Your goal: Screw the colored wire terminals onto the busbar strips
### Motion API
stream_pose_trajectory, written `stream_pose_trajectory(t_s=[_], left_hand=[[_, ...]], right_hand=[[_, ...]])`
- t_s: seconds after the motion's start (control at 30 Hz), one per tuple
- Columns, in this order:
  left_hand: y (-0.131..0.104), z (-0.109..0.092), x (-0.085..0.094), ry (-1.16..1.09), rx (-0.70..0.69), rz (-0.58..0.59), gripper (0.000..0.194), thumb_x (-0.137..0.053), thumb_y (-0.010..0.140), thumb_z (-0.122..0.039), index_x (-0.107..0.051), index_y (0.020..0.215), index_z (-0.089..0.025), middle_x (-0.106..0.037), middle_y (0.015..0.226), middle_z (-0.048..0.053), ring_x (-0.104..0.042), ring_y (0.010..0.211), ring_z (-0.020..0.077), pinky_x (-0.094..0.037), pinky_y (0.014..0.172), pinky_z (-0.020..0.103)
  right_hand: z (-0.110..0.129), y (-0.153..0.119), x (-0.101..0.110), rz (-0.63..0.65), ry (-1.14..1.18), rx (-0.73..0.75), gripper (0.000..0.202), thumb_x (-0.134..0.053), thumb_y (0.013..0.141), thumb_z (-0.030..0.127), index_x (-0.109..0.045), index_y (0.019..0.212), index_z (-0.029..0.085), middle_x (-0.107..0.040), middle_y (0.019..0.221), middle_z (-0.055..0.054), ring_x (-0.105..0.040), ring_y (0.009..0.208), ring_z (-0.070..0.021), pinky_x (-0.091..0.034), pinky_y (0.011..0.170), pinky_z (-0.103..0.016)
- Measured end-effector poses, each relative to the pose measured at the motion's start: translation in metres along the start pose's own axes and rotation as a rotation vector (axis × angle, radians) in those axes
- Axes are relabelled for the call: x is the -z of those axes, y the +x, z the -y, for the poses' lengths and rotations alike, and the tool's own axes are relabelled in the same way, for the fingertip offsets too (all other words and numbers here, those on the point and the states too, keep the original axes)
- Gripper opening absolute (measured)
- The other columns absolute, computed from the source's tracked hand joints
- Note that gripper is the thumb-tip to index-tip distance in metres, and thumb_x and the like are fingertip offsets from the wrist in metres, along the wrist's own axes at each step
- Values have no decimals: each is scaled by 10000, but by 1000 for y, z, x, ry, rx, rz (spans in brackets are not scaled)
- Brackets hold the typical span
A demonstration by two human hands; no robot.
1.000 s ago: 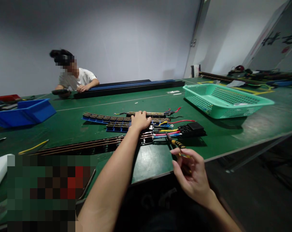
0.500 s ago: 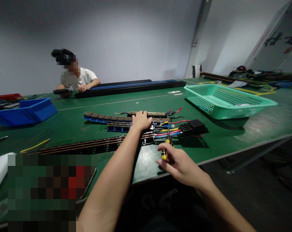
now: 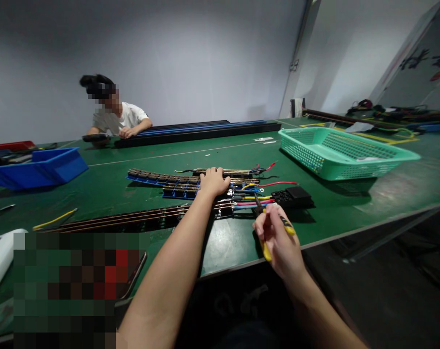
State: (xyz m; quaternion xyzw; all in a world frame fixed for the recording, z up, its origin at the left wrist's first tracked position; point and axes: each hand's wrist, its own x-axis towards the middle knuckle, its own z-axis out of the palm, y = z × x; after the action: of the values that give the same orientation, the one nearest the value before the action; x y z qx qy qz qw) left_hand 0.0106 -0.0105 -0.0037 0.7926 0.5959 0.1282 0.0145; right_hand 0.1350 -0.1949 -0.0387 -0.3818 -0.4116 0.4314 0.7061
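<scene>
My left hand lies with spread fingers across several short blue-and-black strips topped with copper-coloured bars. Below them, a long dark rail with copper bars runs off to the left. In my right hand is a pair of pliers with yellow-and-black handles, the fingers closed round them. Their dark jaws point up and left at the coloured wires; whether they touch a wire I cannot tell. These wires lead to a black block on the right.
A green basket stands at the right, a blue bin at the left. Across the green table, a person in a white shirt works beside long black profiles. A yellow wire and a white object lie near left.
My right hand has turned and shifted right, its fingers closing round the pliers' handles. The jaws now tilt up and left. My left hand stays on the strips.
</scene>
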Motion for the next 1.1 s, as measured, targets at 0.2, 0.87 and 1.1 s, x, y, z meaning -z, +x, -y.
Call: stream_pose_trajectory(t_s=[0.2, 0.87, 1.1], left_hand=[[0, 1, -1, 2, 1, -11, 462, -413, 953, -465, -569, 1308, -214, -565, 1407, 145, -474, 1315, 320, -393, 1069, 502], [-1, 0, 0, -2, 11, 11, 451, -416, 958, -457, -561, 1311, -215, -555, 1415, 143, -465, 1323, 318, -377, 1076, 498], [0, 0, -1, 5, 2, 0, 465, -415, 953, -453, -574, 1304, -193, -569, 1396, 152, -479, 1307, 324, -399, 1056, 505]], right_hand=[[9, -42, 12, 339, -152, 137, 202, -570, 965, 446, -470, 998, 273, -532, 708, 33, -463, 608, -141, -392, 579, -266], [6, 17, 3, 448, -671, 185, 129, -461, 950, 338, -529, 923, 232, -499, 599, 44, -444, 534, -142, -312, 560, -275], [0, 14, 4, 271, -351, 113, 201, -454, 988, 428, -541, 961, 249, -509, 627, 52, -411, 491, -111, -294, 484, -237]])
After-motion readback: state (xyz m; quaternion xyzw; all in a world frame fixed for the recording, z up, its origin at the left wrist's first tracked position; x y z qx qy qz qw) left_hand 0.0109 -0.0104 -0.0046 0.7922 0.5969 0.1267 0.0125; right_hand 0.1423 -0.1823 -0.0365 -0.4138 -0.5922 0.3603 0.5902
